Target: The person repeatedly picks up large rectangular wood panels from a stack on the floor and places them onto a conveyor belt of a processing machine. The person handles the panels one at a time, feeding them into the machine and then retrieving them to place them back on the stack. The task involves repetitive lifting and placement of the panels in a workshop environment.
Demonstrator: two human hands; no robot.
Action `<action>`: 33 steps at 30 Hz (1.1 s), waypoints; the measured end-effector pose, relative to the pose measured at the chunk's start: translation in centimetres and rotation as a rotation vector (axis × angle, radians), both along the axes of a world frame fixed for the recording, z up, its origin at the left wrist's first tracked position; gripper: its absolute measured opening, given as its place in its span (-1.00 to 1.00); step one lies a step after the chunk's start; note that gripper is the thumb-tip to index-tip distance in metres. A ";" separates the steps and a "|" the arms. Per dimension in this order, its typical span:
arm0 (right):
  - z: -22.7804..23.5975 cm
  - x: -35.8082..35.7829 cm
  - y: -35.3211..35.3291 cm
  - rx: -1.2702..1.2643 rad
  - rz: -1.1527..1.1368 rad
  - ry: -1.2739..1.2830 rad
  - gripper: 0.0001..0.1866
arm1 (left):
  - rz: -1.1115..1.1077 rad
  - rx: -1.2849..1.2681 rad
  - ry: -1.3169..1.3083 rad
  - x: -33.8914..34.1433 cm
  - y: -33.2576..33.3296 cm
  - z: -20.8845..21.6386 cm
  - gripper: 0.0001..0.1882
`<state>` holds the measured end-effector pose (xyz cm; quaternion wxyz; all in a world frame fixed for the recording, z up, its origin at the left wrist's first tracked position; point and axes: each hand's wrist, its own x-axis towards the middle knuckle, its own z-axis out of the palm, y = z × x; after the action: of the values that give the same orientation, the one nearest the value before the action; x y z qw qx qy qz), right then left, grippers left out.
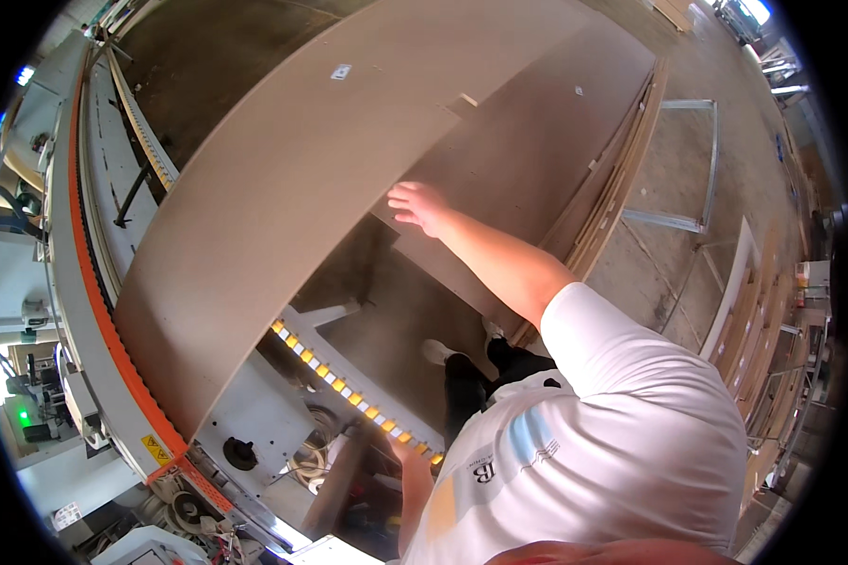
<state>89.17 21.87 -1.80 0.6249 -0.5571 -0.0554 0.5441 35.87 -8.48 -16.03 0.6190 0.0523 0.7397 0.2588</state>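
A large brown panel (283, 169) stretches from the machine's orange-edged side at the left toward the upper middle. My right hand (419, 207) is at the panel's near edge, its fingers spread and slightly blurred, with nothing in them. Whether the fingertips touch the edge I cannot tell. Lower down, my left hand (410, 457) is beside the rail with yellow and white rollers (344, 386), nearest its lower end. The fingers of that hand are mostly hidden by the rail.
The edge-banding machine (122, 330) with an orange strip runs along the left. A stack of brown boards (556, 160) lies beyond my right arm. Metal frames (711, 160) and more boards (749, 348) stand on the right. Hoses (316, 443) coil under the rail.
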 end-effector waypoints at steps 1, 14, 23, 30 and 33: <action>0.2 -0.7 -1.2 0.002 0.089 -0.143 -0.69 | -0.014 -0.015 -0.032 -0.1 0.0 -0.5 -0.25; -10.9 -4.0 -48.3 -0.487 1.399 -0.869 -0.65 | -0.190 0.104 -0.082 -5.6 -2.0 -7.7 -0.35; -11.9 0.5 -59.8 -0.880 0.300 -0.230 -0.77 | -0.120 -0.012 0.126 6.7 4.0 11.8 -0.36; -9.3 -1.3 -52.9 -0.557 0.161 -0.197 -0.73 | -0.211 0.157 0.177 7.2 4.1 11.1 -0.25; -9.1 -1.0 -53.1 -0.537 0.249 -0.303 -0.73 | -0.280 0.325 0.125 7.8 4.6 10.7 -0.20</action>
<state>88.22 -31.27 -10.89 0.3693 -0.7652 -0.0700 0.5226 43.70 -3.86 -5.29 0.5853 0.2695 0.7106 0.2824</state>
